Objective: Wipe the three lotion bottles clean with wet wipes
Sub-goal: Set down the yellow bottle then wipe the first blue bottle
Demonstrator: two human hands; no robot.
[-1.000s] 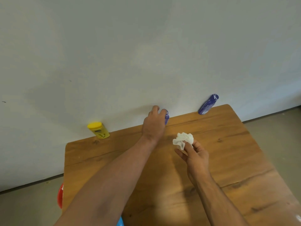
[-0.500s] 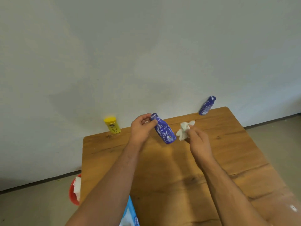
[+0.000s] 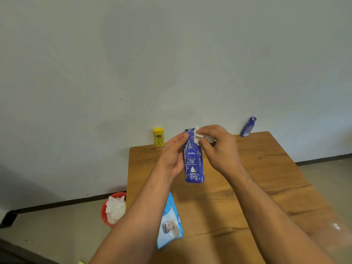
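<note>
left hand: gripping blue bottle upright above desk
right hand: pinching wipe against bottle's top edge

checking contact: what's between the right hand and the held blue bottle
A crumpled white wipe, held by the right hand against the blue bottle near its cap; head view.

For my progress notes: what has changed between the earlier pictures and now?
The left hand took the dark blue plastic lotion bottle from the far edge of the wooden table and lifted it nearer, upright in its grip. The right hand brought its crumpled white wet wipe against the bottle's neck. The yellow lotion bottle and the second blue bottle stayed by the wall.
</note>
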